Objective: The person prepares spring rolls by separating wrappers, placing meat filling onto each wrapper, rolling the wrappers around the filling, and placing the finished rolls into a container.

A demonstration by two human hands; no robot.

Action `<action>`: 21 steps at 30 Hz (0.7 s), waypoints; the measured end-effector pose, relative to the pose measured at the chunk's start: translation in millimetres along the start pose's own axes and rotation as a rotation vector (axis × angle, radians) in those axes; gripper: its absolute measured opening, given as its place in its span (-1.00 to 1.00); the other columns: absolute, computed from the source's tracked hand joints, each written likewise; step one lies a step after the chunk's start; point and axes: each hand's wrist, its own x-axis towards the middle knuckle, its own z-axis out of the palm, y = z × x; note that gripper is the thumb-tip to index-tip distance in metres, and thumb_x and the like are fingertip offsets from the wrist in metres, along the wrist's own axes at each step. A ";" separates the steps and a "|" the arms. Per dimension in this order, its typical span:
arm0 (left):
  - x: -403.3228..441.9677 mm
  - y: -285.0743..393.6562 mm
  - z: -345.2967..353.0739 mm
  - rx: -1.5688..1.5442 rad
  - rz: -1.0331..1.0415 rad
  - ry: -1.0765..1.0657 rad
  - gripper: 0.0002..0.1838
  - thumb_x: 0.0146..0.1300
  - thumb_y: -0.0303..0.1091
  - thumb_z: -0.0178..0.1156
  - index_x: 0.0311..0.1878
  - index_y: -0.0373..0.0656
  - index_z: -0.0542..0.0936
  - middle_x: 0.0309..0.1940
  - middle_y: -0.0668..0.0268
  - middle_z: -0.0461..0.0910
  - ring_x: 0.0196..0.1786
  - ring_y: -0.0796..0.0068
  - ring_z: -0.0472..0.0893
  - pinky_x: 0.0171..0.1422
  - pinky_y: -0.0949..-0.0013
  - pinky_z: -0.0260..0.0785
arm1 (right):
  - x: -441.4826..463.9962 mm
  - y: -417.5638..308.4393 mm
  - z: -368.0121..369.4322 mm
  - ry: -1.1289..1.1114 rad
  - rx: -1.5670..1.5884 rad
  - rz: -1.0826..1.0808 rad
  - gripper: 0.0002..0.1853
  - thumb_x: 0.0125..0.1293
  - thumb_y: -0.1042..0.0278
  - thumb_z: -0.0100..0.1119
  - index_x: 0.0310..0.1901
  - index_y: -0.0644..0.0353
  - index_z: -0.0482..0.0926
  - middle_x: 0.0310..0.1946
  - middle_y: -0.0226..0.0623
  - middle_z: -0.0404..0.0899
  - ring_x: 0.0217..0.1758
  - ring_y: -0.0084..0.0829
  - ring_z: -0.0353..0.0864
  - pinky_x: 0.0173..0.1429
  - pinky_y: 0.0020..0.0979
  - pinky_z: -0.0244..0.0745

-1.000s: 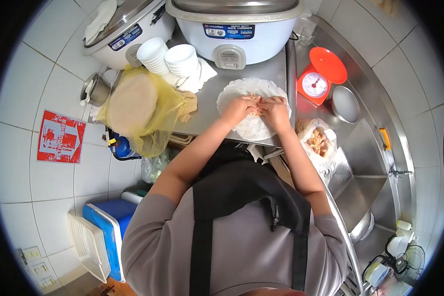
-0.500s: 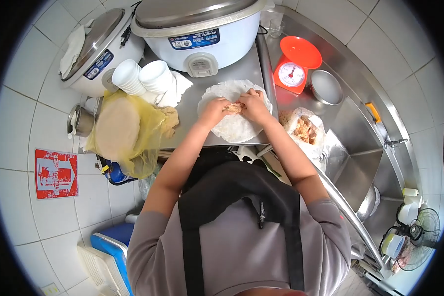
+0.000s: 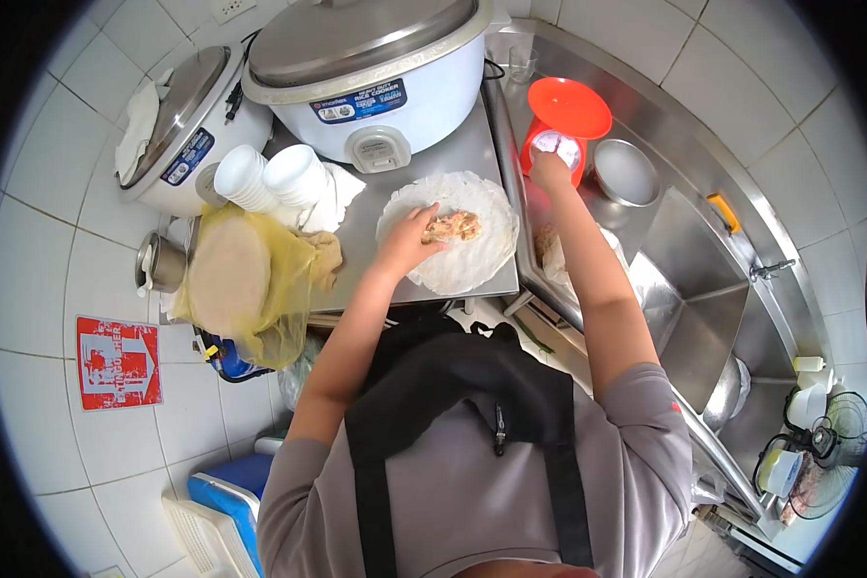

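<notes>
A round, thin white wrapper (image 3: 467, 275) lies on the steel table, with a strip of chunky orange-brown filling (image 3: 456, 226) across its middle. My left hand (image 3: 409, 243) rests at the filling's left end, thumb and fingers apart around it. My right hand (image 3: 551, 171) is at the front of the red kitchen scale (image 3: 570, 108), covering part of its dial; its fingertips are hard to make out. Under my right forearm sits a plastic bag (image 3: 556, 265) of filling, mostly hidden by the arm.
Two large rice cookers (image 3: 376, 106) (image 3: 188, 135) stand at the back. White cups (image 3: 294, 175) are stacked near a yellow plastic bag (image 3: 284, 279) with a stack of round wrappers (image 3: 229, 265). A metal bowl (image 3: 626, 173) sits beside the scale, left of the steel sink (image 3: 694, 332).
My right hand has left the filling and moved right to the scale. My left hand has loosened and stays beside the filling, which now shows as a strip.
</notes>
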 end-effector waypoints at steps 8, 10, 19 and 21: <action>-2.1 2.3 4.9 0.045 0.037 0.047 -0.29 0.04 -0.30 0.36 0.28 -0.22 0.34 0.15 0.09 0.41 0.16 0.13 0.45 0.22 0.28 0.29 | 29.3 -7.2 -1.1 -0.001 0.013 0.034 -0.46 0.19 0.39 -0.08 0.27 0.07 0.34 -0.16 -0.07 0.63 -0.12 -0.10 0.64 -0.05 -0.14 0.53; -0.3 0.6 6.6 0.051 0.052 0.065 -0.34 0.04 -0.31 0.35 0.24 -0.21 0.39 0.12 0.09 0.45 0.14 0.13 0.47 0.20 0.28 0.30 | 19.2 -24.6 -25.9 -0.063 0.060 -0.061 -0.56 0.21 0.26 0.02 0.15 0.09 0.44 -0.11 -0.08 0.62 -0.11 -0.08 0.64 -0.03 -0.14 0.52; 1.1 -16.1 17.2 0.028 0.093 0.152 -0.60 0.02 -0.41 0.34 -0.01 -0.19 0.59 -0.17 0.12 0.60 -0.12 0.12 0.57 -0.02 0.27 0.40 | -121.7 -108.0 19.6 0.125 0.263 -0.582 -0.82 -0.02 0.26 0.31 -0.36 0.10 0.63 -0.31 -0.36 0.54 -0.04 -0.33 0.43 0.10 -0.18 0.15; 3.5 -22.8 18.6 0.066 0.130 0.155 -0.62 0.00 -0.42 0.34 -0.05 -0.20 0.60 -0.20 0.12 0.61 -0.14 0.11 0.57 -0.03 0.26 0.40 | -119.2 -105.4 24.7 0.177 0.224 -0.579 -0.84 -0.02 0.29 0.31 -0.37 0.08 0.62 -0.32 -0.40 0.52 -0.07 -0.34 0.43 0.08 -0.20 0.15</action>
